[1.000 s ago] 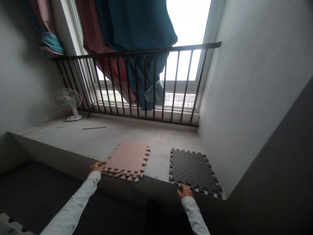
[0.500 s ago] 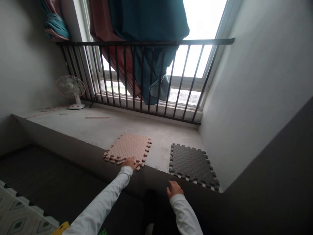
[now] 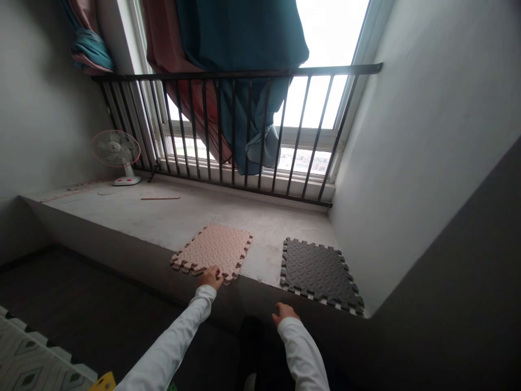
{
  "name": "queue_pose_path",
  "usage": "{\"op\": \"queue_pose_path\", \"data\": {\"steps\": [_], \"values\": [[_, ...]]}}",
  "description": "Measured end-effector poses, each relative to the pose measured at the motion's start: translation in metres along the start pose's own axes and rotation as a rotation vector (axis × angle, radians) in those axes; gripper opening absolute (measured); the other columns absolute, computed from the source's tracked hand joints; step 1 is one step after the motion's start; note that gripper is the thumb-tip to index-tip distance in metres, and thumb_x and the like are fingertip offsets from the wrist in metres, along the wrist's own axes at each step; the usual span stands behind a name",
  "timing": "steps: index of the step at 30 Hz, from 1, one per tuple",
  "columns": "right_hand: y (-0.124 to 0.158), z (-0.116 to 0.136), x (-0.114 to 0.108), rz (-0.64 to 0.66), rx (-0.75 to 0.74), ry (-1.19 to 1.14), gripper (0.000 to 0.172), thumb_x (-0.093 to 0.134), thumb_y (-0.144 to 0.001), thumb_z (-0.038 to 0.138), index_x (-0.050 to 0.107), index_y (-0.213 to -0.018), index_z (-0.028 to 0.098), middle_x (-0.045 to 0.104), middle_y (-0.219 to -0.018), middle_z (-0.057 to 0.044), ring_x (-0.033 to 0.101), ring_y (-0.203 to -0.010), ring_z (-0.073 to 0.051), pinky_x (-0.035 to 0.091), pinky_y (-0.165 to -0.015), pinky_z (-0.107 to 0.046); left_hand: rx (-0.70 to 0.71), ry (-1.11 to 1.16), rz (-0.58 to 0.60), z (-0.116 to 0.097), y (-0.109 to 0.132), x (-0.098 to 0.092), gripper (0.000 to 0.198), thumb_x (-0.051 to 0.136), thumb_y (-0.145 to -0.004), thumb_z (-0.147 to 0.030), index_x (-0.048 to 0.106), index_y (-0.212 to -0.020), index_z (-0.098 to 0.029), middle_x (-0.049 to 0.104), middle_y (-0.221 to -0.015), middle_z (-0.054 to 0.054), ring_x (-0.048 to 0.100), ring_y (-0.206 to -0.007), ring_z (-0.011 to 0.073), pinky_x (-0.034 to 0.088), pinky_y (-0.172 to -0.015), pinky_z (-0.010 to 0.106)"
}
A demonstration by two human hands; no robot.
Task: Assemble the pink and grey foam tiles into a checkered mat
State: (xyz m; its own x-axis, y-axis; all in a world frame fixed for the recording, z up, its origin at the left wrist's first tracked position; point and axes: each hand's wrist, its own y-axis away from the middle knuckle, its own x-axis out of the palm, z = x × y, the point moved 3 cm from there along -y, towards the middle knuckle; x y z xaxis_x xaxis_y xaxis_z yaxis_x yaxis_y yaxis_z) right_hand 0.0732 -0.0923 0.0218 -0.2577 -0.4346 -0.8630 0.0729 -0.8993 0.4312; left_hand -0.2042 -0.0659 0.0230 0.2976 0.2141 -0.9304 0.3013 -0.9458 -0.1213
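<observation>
A pink interlocking foam mat [image 3: 223, 247] with a raised pattern lies on the ledge, overhanging its front edge a little; its thick rim looks like more than one layer. My left hand [image 3: 210, 277] is at the mat's front edge, fingers curled and closed on the rim. To the right lies a dark grey foam mat [image 3: 319, 274] of the same kind, close to the wall. My right hand [image 3: 285, 313] hovers just in front of the ledge, below the grey mat and apart from it. Its fingers are loosely bent and hold nothing.
A small white fan [image 3: 118, 155] stands at the ledge's left end, with a thin reddish strip [image 3: 160, 198] nearby. A black railing [image 3: 244, 74] runs before the window and curtains [image 3: 244, 38]. A patterned mat [image 3: 32, 358] lies on the floor at lower left.
My left hand has drawn back slightly to the left along the pink mat's rim, and the mat's layers look more even. My right hand has lowered a little, its fingers more bent.
</observation>
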Motion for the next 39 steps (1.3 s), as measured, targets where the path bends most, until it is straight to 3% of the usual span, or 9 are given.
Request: {"op": "queue_pose_path", "data": {"steps": [7, 14, 22, 39], "values": [[-0.001, -0.002, 0.003, -0.029, -0.016, -0.042, 0.033, 0.05, -0.07, 0.032, 0.056, -0.102, 0.028, 0.057, -0.109, -0.005, 0.051, -0.103, -0.02, 0.041, -0.085, -0.035, -0.023, -0.078, -0.03, -0.001, 0.01, -0.007, 0.009, 0.045, -0.07, -0.026, 0.051, -0.074, -0.021, 0.057, -0.086, 0.002, 0.05, -0.081, 0.0138, 0.034, -0.066, 0.023], [-0.003, -0.006, 0.004, -0.007, -0.025, -0.069, 0.035, 0.05, -0.07, 0.033, 0.055, -0.104, 0.026, 0.057, -0.11, -0.006, 0.052, -0.102, -0.02, 0.041, -0.086, -0.033, -0.057, -0.117, 0.052, -0.001, 0.01, -0.01, 0.012, 0.044, -0.071, -0.027, 0.051, -0.078, -0.021, 0.057, -0.091, 0.003, 0.051, -0.081, 0.0142, 0.034, -0.063, 0.024], [-0.005, -0.007, 0.006, -0.001, -0.036, -0.094, 0.035, 0.049, -0.071, 0.032, 0.055, -0.105, 0.026, 0.056, -0.111, -0.006, 0.052, -0.102, -0.019, 0.04, -0.086, -0.032, -0.068, -0.117, 0.061, 0.0, 0.012, -0.011, 0.01, 0.044, -0.072, -0.027, 0.05, -0.079, -0.021, 0.057, -0.092, 0.003, 0.052, -0.082, 0.0135, 0.034, -0.064, 0.023], [0.0, -0.003, 0.007, -0.08, -0.008, -0.083, 0.033, 0.051, -0.069, 0.031, 0.057, -0.101, 0.025, 0.06, -0.105, -0.005, 0.054, -0.098, -0.02, 0.041, -0.084, -0.032, -0.067, -0.17, 0.18, -0.003, 0.006, -0.007, 0.015, 0.046, -0.074, -0.03, 0.048, -0.087, -0.023, 0.06, -0.093, 0.004, 0.056, -0.082, 0.0155, 0.037, -0.064, 0.025]]}}
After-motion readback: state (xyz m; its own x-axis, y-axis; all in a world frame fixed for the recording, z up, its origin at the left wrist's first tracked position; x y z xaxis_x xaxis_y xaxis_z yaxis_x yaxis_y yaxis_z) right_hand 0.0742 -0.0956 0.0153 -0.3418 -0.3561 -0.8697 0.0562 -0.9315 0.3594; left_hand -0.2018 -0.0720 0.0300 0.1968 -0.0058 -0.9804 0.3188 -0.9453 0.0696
